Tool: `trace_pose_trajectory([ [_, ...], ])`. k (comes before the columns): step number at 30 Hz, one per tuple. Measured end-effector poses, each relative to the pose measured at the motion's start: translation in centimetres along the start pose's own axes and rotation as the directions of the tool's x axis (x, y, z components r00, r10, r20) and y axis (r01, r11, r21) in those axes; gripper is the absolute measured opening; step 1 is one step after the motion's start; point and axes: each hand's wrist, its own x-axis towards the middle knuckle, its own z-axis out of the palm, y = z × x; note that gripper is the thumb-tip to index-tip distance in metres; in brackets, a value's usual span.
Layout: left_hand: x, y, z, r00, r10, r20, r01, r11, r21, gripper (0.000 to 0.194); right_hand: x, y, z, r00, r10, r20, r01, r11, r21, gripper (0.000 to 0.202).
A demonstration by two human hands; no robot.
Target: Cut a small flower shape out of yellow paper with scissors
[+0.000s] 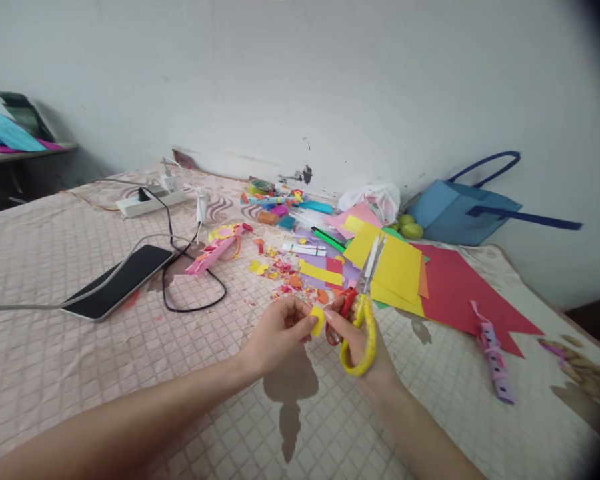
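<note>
Between the thumb and finger of my left hand (279, 328) is a small yellow paper piece (318, 321). My right hand (356, 337) is closed around scissors (373, 341) with a yellow handle loop and a red one, and its fingertips meet the right edge of the yellow piece. The scissor blades (371, 261) point up and away from me. Past my hands lie colourful paper scraps (283, 270) and a yellow strip (321, 272). Several yellow sheets (393, 260) are behind the blades, overlapping a large red sheet (463, 287).
At left, a phone (120, 281) and a black cable (195, 311) lie near a power strip (153, 201). A pink paper piece (213, 257) rests left of the scraps. On the right are a blue bag (460, 210), green fruit (411, 230) and a purple paper roll (496, 367).
</note>
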Motion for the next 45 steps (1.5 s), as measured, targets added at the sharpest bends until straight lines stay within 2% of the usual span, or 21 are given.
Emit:
trace_pose_trajectory([
  [3, 0.2, -0.2, -0.1, 0.999, -0.033, 0.039, 0.033, 0.999, 0.015, 0.025, -0.1, 0.0, -0.2, 0.999, 0.032, 0.023, -0.031, 0.997, -0.074, 0.019],
  [7, 0.4, 0.1, -0.5, 0.998, -0.059, 0.008, 0.059, 0.998, 0.033, 0.025, -0.2, 0.0, -0.2, 0.998, 0.013, 0.057, -0.004, 0.989, -0.148, 0.02],
  [10, 0.4, 0.3, -0.6, 0.997, -0.072, -0.017, 0.073, 0.997, 0.016, 0.026, -0.2, -0.1, 0.0, 0.998, -0.001, 0.063, 0.011, 0.989, -0.149, 0.02],
  [16, 0.6, 0.4, -0.8, 0.995, -0.099, 0.03, 0.097, 0.994, 0.052, 0.022, -0.2, 0.1, -0.3, 1.0, 0.0, 0.025, 0.004, 0.989, -0.147, 0.021],
  [22, 0.7, 0.8, -1.1, 0.996, -0.064, -0.055, 0.064, 0.998, 0.009, 0.026, -0.4, 0.2, 0.0, 0.995, 0.043, 0.086, -0.027, 0.982, -0.189, 0.026],
  [24, 0.7, 0.8, -1.0, 0.997, -0.054, -0.054, 0.055, 0.998, 0.008, 0.026, -0.5, 0.1, 0.3, 0.997, 0.055, 0.06, -0.042, 0.979, -0.199, 0.027],
  [27, 0.6, 0.7, -1.0, 0.995, -0.1, -0.028, 0.1, 0.995, -0.002, 0.025, -0.5, 0.1, 0.5, 0.998, 0.061, 0.027, -0.055, 0.981, -0.184, 0.029],
  [32, 1.0, 1.4, -1.8, 0.995, -0.088, -0.041, 0.084, 0.992, -0.094, 0.024, -1.0, 0.3, 0.2, 0.983, 0.076, 0.166, -0.053, 0.989, -0.141, 0.035],
  [37, 1.6, 2.7, -3.1, 0.998, -0.039, -0.049, 0.027, 0.974, -0.226, 0.024, -1.8, 0.3, 0.0, 0.939, 0.183, 0.29, -0.124, 0.97, -0.21, 0.045],
  [42, 1.7, 3.6, -3.7, 0.996, -0.049, -0.078, 0.025, 0.959, -0.283, 0.029, -2.1, -0.3, -0.3, 0.934, 0.191, 0.301, -0.063, 0.919, -0.389, 0.043],
  [45, 1.7, 3.8, -3.8, 0.996, -0.048, -0.075, 0.025, 0.958, -0.285, 0.03, -2.1, -0.7, -0.3, 0.938, 0.2, 0.284, -0.059, 0.898, -0.435, 0.045],
])
